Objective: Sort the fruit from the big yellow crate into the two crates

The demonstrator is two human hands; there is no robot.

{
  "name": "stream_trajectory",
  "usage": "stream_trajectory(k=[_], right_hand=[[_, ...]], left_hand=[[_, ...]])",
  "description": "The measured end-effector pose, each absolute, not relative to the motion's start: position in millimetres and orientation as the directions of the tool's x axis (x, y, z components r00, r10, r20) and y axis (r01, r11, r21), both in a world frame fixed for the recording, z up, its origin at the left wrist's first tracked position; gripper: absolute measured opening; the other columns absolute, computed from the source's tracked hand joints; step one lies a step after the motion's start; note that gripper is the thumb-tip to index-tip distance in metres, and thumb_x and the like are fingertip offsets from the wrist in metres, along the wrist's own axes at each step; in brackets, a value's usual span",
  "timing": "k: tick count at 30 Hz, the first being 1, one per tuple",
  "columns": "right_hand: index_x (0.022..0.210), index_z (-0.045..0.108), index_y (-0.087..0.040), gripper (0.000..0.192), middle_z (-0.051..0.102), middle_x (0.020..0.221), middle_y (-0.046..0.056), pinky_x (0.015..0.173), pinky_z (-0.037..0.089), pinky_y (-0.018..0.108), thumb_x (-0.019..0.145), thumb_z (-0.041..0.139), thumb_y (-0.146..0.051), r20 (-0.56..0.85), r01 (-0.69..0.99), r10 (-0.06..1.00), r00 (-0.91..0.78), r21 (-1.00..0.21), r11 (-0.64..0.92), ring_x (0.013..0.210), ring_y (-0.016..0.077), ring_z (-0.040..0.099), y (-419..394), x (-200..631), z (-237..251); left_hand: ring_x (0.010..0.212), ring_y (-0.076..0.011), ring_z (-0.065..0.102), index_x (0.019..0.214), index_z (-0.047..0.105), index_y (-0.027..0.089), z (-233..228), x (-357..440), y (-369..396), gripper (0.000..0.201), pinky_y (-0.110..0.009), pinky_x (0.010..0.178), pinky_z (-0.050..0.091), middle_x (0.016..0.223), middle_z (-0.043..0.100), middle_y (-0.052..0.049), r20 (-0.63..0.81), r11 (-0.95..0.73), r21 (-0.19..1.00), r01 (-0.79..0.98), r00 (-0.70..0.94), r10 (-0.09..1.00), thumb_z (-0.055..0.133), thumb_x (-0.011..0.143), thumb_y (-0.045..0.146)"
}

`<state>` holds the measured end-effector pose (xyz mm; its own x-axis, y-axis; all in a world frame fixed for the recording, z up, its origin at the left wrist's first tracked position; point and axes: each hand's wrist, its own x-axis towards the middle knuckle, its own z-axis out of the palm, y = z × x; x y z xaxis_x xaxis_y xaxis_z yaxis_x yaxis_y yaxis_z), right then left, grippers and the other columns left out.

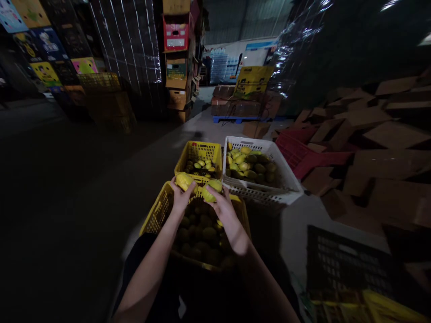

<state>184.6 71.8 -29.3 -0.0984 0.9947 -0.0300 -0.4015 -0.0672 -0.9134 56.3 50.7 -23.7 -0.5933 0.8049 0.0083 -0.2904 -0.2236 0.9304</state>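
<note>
My left hand (182,196) is closed around a yellow mango (184,181). Beside it, my right hand (220,201) grips a greener mango (212,190). Both fruits are held a little apart over the far part of a yellow crate (155,211), where many darker mangoes (205,233) lie in shadow. Beyond my hands stands a smaller-looking yellow crate (182,157) with several mangoes (202,164) at its bottom. To its right, a white crate (286,179) holds a deeper heap of yellow and green mangoes (247,163).
Flattened cardboard boxes (387,152) and a red crate (299,148) are piled on the right. A black crate (346,260) lies at lower right. Stacked cartons (177,67) and a blue pallet (235,120) stand further back. The left floor is dark.
</note>
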Motion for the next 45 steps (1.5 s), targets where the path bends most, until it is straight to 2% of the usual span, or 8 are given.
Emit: stream_trajectory(k=[5,9,14,18,23,36,40,45], right_hand=[[0.111,0.055,-0.022,0.07,0.059,0.121,0.007,0.099,0.043,0.042,0.048,0.084,-0.029,0.387,-0.066,0.913,0.13,-0.915,0.397,0.114,0.0256,0.054,86,183,-21],[0.108,0.049,-0.022,0.074,0.062,0.109,0.008,0.083,0.051,0.039,0.044,0.086,-0.031,0.366,-0.096,0.922,0.125,-0.921,0.378,0.096,0.0239,0.062,87,187,-16],[0.098,0.057,-0.023,0.061,0.067,0.101,0.004,0.082,0.053,0.038,0.045,0.086,-0.028,0.273,-0.265,0.961,-0.043,-0.931,0.253,0.091,0.0228,0.064,80,192,-7],[0.1,0.064,-0.025,0.049,0.07,0.103,0.002,0.09,0.051,0.04,0.054,0.083,-0.026,0.144,-0.431,0.963,-0.226,-0.902,0.034,0.097,0.0228,0.064,76,202,-3],[0.089,0.066,-0.027,0.037,0.073,0.095,0.001,0.087,0.052,0.043,0.055,0.081,-0.03,0.044,-0.513,0.947,-0.317,-0.848,-0.132,0.096,0.0243,0.066,77,210,-3],[0.093,0.066,-0.021,0.037,0.073,0.088,0.004,0.078,0.054,0.041,0.061,0.081,-0.031,-0.059,-0.508,0.95,-0.307,-0.834,-0.216,0.08,0.0219,0.07,76,221,-2],[0.096,0.065,-0.022,0.041,0.073,0.091,0.004,0.074,0.055,0.042,0.059,0.082,-0.029,-0.088,-0.497,0.97,-0.226,-0.846,-0.193,0.077,0.0226,0.071,68,224,0],[0.099,0.068,-0.023,0.042,0.072,0.095,0.004,0.077,0.055,0.038,0.059,0.082,-0.025,-0.023,-0.396,0.968,-0.252,-0.91,-0.125,0.083,0.0228,0.069,53,227,-1]], left_hand=[[0.108,-0.0219,0.055,0.109,0.041,0.021,-26,43,45,0.068,-0.036,0.096,0.044,0.113,0.053,-0.009,0.455,-0.382,0.89,0.248,-0.517,0.725,0.083,0.057,0.031],[0.111,-0.0223,0.055,0.113,0.042,0.022,-26,39,42,0.069,-0.036,0.097,0.044,0.116,0.054,-0.009,0.526,-0.46,0.85,0.256,-0.441,0.727,0.083,0.059,0.033],[0.113,-0.0246,0.057,0.116,0.052,0.023,-17,42,36,0.07,-0.036,0.094,0.048,0.124,0.057,-0.009,0.408,-0.465,0.882,-0.073,-0.373,0.833,0.085,0.055,0.029],[0.105,-0.0226,0.063,0.11,0.062,0.021,-6,37,28,0.063,-0.031,0.09,0.052,0.117,0.065,-0.007,0.142,-0.294,0.841,-0.455,-0.339,0.93,0.086,0.052,0.017],[0.089,-0.0188,0.069,0.107,0.064,0.016,-1,27,23,0.029,-0.028,0.079,0.057,0.092,0.072,-0.008,-0.2,0.008,0.686,-0.727,-0.178,0.963,0.068,0.078,0.016],[0.103,-0.0187,0.066,0.12,0.058,0.015,2,41,27,0.031,-0.033,0.091,0.053,0.107,0.07,-0.01,-0.138,0.034,0.58,-0.814,-0.057,0.989,0.047,0.09,0.017],[0.099,-0.0204,0.068,0.114,0.062,0.02,-8,58,35,0.031,-0.029,0.087,0.054,0.102,0.072,-0.006,-0.212,0.045,0.678,-0.734,-0.137,0.968,0.06,0.083,0.014],[0.09,-0.0216,0.069,0.117,0.062,0.023,-22,81,42,0.054,-0.027,0.081,0.054,0.095,0.074,-0.004,-0.096,-0.024,0.807,-0.589,-0.171,0.981,0.078,0.066,0.011]])
